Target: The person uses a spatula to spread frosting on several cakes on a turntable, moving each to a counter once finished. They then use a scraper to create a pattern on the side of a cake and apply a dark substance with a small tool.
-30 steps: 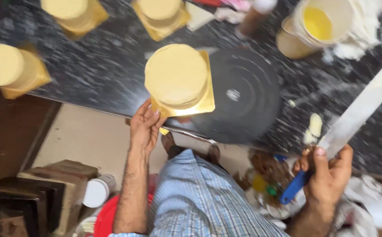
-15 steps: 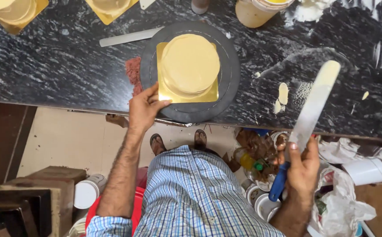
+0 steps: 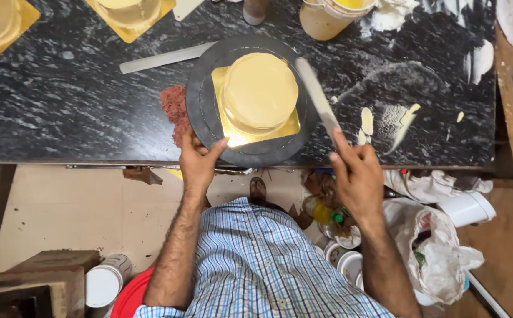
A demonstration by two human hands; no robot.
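Both hands are working: right hand (image 3: 356, 171) is gripping the spatula (image 3: 317, 97), blade angling up-left beside the cake (image 3: 259, 91); left hand (image 3: 200, 162) is resting open on the turntable (image 3: 200, 100) rim.

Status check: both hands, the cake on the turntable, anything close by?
Left hand on turntable rim. Right hand grips long spatula beside cake. Red cloth touches turntable.

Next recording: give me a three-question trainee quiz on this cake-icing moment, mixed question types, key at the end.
1. True or false: the left hand rests on the rim of the dark turntable.
2. The right hand holds: A) a piping bag B) a long flat spatula C) a whisk.
3. What sits under the pale yellow cake?

Key: 1 true. 2 B. 3 A square gold board.
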